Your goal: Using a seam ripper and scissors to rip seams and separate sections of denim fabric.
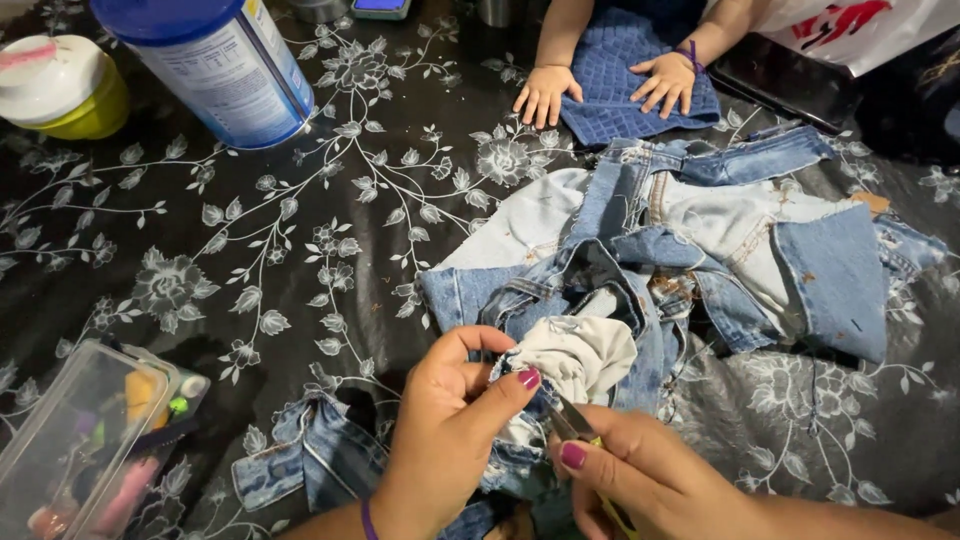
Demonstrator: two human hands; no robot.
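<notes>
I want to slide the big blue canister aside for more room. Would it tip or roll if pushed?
The blue canister stands upright on the floral tablecloth, tall for its base, so a push near the top could probably topple it. Being round, it would likely roll once down. The cloth looks glossy, so a low push may slide it.

Lighting even and fairly bright, from overhead. Soft sheen on the glossy black floral bench cover (300, 250); short shadows beneath the crumpled blue denim garment (700, 250). Focus sharp centrally; slight softness toward the corners.
</notes>
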